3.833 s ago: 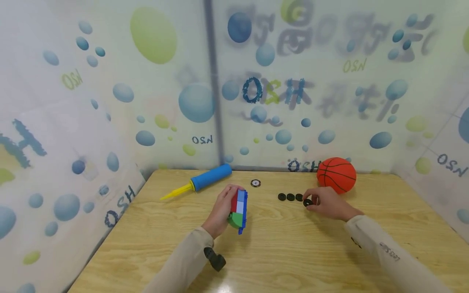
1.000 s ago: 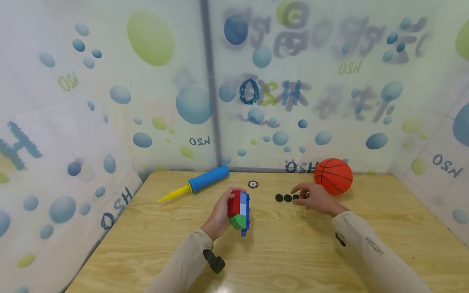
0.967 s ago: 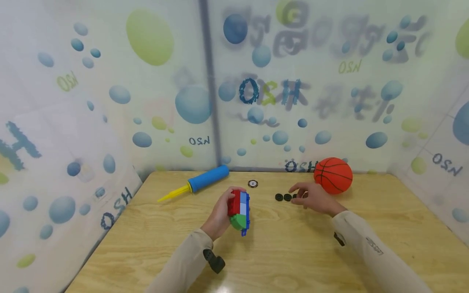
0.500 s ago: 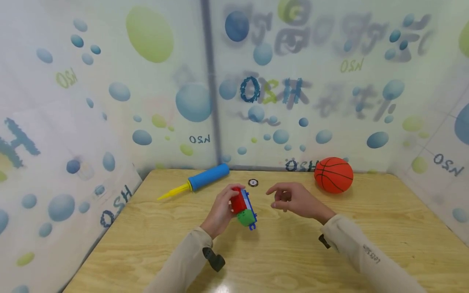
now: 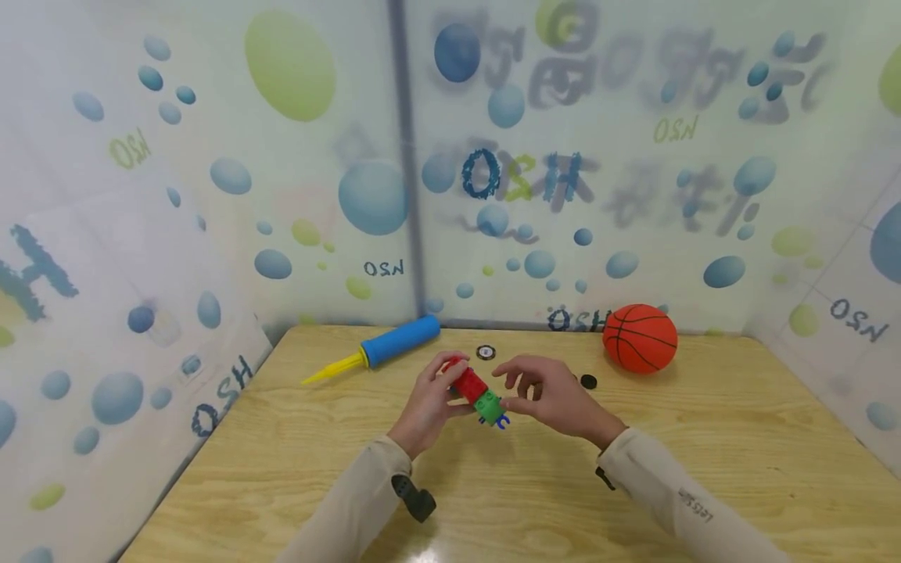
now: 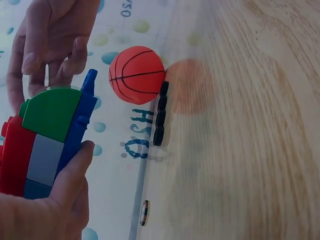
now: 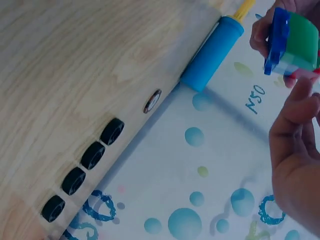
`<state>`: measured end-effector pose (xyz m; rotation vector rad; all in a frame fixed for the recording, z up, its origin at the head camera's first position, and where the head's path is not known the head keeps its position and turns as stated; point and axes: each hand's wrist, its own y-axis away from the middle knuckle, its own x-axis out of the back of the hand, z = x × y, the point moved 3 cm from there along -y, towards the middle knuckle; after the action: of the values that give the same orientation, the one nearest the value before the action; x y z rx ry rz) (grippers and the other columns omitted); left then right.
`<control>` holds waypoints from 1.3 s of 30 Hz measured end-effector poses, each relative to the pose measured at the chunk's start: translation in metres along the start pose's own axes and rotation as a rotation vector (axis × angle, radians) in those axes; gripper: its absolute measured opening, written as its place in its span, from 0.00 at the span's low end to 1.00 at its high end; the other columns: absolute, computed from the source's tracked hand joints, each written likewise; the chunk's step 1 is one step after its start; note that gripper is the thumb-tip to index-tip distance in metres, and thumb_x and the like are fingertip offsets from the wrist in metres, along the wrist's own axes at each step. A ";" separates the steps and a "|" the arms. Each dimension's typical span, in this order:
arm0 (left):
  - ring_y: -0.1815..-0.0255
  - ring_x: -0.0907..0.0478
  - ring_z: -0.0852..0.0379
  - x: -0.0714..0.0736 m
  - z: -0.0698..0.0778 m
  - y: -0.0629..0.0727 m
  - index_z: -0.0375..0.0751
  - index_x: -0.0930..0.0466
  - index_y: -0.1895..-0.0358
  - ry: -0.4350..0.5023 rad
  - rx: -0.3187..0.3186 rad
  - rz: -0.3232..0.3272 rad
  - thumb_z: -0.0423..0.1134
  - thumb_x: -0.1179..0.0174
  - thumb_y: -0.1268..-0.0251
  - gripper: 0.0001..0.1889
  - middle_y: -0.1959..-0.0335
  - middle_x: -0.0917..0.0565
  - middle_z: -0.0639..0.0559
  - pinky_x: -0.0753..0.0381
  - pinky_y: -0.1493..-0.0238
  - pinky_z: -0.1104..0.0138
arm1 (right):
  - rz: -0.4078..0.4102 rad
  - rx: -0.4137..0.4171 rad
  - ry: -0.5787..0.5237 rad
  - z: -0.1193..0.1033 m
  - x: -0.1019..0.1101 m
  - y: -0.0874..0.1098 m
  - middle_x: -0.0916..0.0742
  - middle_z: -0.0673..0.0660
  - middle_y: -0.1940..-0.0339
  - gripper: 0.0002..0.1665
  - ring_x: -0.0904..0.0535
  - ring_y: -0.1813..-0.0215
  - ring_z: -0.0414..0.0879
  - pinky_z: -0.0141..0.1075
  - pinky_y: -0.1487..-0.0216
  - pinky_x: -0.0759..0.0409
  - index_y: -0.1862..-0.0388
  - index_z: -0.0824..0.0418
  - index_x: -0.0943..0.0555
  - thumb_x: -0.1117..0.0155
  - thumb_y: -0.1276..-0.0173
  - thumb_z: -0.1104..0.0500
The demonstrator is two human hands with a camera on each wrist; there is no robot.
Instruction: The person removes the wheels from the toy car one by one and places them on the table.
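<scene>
A toy vehicle of building blocks, with red, green and pale blue blocks on a blue base, is held in my left hand above the table. The left wrist view shows the fingers gripping the base and the blocks' sides, with the green block at the far end. My right hand hovers beside that green end, fingers loosely bent and nothing held, fingertips close to the vehicle. Several small black wheels lie in a row on the table; in the head view the right hand hides most of them, leaving one wheel showing.
Toward the back of the wooden table lie a blue pump with a yellow nozzle and a round black-and-white chip. An orange-red basketball sits at the back right. Patterned curtain walls surround the table.
My right hand has left the row of black wheels and moved left to the toy vehicle. My left hand has turned the vehicle so its studded top faces up and its green end points right.
</scene>
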<state>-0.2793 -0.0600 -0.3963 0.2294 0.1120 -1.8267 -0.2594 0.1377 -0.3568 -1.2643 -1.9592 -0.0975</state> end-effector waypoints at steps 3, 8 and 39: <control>0.46 0.23 0.45 -0.001 0.002 0.000 0.44 0.32 0.36 -0.001 0.003 0.004 0.47 0.51 0.21 0.18 0.35 0.34 0.39 0.20 0.40 0.42 | 0.070 0.034 0.059 -0.005 -0.005 0.001 0.15 0.51 0.59 0.26 0.22 0.62 0.37 0.33 0.68 0.20 0.42 0.52 0.18 0.23 0.41 0.57; 0.49 0.20 0.48 -0.002 0.003 0.000 0.44 0.34 0.35 0.000 0.003 0.009 0.50 0.51 0.21 0.20 0.35 0.33 0.38 0.20 0.40 0.43 | 0.153 0.063 0.139 -0.011 -0.015 0.000 0.15 0.48 0.56 0.33 0.23 0.56 0.41 0.31 0.64 0.23 0.40 0.52 0.18 0.19 0.46 0.54; 0.34 0.25 0.46 0.011 0.008 0.013 0.53 0.26 0.33 -0.683 -0.393 -0.010 0.38 0.35 0.32 0.25 0.35 0.20 0.52 0.23 0.38 0.42 | 0.190 -0.020 0.144 0.005 -0.004 0.008 0.14 0.49 0.57 0.27 0.28 0.59 0.42 0.31 0.61 0.24 0.41 0.55 0.17 0.25 0.40 0.65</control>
<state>-0.2706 -0.0752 -0.3902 -0.6683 -0.0107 -1.7596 -0.2551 0.1414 -0.3653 -1.4104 -1.7114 -0.1102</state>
